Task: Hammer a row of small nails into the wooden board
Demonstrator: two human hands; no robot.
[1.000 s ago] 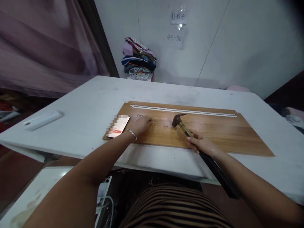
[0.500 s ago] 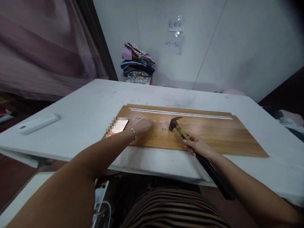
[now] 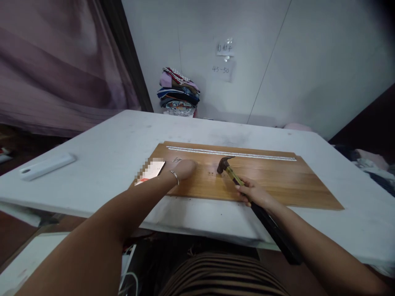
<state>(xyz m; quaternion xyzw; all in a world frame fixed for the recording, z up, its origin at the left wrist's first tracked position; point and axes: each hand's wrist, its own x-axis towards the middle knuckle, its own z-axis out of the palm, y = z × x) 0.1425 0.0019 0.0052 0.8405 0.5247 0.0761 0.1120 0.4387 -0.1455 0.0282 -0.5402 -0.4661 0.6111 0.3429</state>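
Observation:
My right hand (image 3: 251, 192) is wrapped round the shaft of a claw hammer (image 3: 232, 173), with its long black grip reaching back under my forearm. The rusty hammer head is low over a wooden board (image 3: 265, 174), near several small nails (image 3: 211, 173) that stand in the wood. My left hand (image 3: 185, 169), with a bracelet at the wrist, is over the board left of those nails. Its fingers look curled closed, and what they hold, if anything, is hidden. Behind it lies a small group of loose nails (image 3: 176, 160). A lit phone (image 3: 152, 170) rests at the board's left end.
Two white measuring strips (image 3: 231, 153) run along the board's far edge. The board lies on a white table (image 3: 101, 152) that bears a white plastic object (image 3: 47, 166) on the left. Folded clothes (image 3: 179, 92) are stacked by the wall.
The view has tilted up slightly. My left hand's fingertips have turned out of sight behind the back of the hand. The hammer stays in my right hand at nearly the same spot.

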